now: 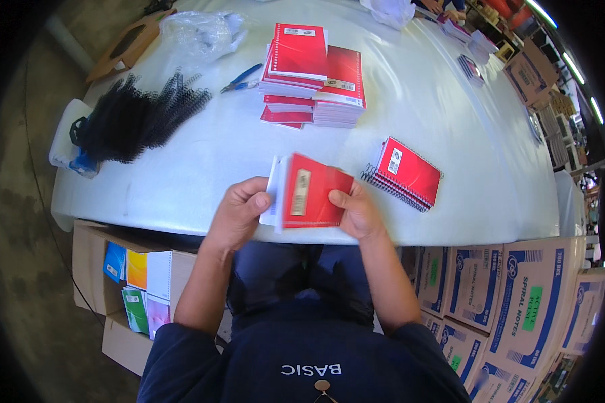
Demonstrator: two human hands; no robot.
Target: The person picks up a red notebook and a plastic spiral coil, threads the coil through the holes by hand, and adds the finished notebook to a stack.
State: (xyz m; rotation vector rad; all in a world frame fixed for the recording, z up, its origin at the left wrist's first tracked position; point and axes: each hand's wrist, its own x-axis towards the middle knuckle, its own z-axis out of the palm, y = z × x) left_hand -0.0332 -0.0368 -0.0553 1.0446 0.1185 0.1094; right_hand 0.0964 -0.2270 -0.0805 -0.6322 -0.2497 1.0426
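Near the table's front edge, my left hand (243,209) grips the white page edges of a small red-covered notebook (323,195), thumb on top. My right hand (360,211) pinches its right side, thumb on the red cover. The cover is slightly blurred, its pages fan out at the left, and no coil shows on it. Ahead stands a pile of red notebooks (300,57) with punched edges. Right of my hands lies a small stack of red notebooks (413,171) with dark spiral coils. A heap of loose black spiral coils (141,117) spreads over the left side.
Blue-handled pliers (242,77) lie between coils and pile. Clear plastic bags (205,33) and a cardboard piece (129,43) sit at the back left. An open carton (91,269) with notebooks stands below left; stacked cartons (528,295) below right. Another person (458,7) is at the far edge.
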